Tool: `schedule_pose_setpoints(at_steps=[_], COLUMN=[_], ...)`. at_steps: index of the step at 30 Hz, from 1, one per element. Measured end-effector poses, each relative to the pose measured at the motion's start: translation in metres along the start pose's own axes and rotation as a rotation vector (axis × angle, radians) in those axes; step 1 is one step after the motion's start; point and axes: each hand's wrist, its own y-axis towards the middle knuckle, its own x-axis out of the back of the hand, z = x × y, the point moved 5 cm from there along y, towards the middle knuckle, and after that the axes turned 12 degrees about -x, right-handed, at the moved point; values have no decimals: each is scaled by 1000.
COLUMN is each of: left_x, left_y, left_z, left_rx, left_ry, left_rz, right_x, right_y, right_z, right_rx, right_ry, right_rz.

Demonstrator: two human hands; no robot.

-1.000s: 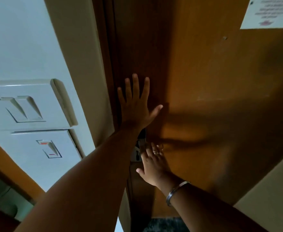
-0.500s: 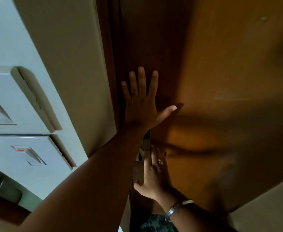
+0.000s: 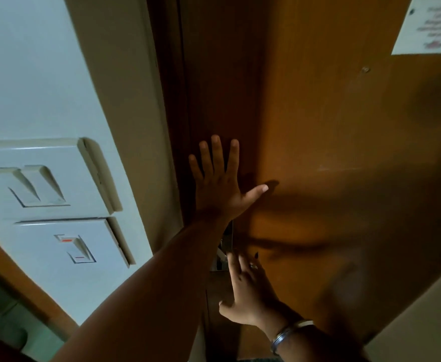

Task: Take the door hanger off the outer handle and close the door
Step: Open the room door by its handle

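Item: wooden door [image 3: 344,152], shut against its frame. Our left hand [image 3: 218,189] lies flat on it, fingers spread wide, empty. Our right hand [image 3: 245,291], open, ringed, bangle [image 3: 282,335] at wrist, sits below by the metal lock plate [image 3: 227,239]. Paper notice [image 3: 433,24] upper right. Wall switches [image 3: 44,189] left

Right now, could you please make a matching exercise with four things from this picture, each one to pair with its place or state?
Things:
1. left hand
2. right hand
3. paper notice
4. wall switches

Places or states:
A. top right corner of the door
B. left of the door frame
C. spread flat, high on the door
D. lower, wearing a ring, beside the lock plate

Pairs: 1-C, 2-D, 3-A, 4-B
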Motion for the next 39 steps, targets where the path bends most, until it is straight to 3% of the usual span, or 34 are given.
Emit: schedule_pose_setpoints(at_steps=[4, 11, 20, 26, 30, 35, 39], left_x=[13, 46, 126, 169, 201, 245, 265], left_y=[-11, -36, -88, -130, -163, -213, -237], left_z=[-5, -14, -28, -59, -83, -94, -81], left_rx=[-14, -41, -195, -264, -418, -711, -740], left_ry=[-14, -61, 233, 291, 318, 277, 240], left_rz=[-32, 127, 173, 193, 133, -63, -151], right_x=[7, 27, 33, 28, 29, 43, 94], right_y=[-12, -49, -124, -193, -246, -314, -372], right_z=[0, 5, -4, -34, -53, -69, -54], right_rx=[17, -7, 26, 63, 59, -55, -1], right_ry=[-81, -159, -175, -92, 4, 135, 305], right_rz=[11, 48, 52, 39, -33, -45, -308])
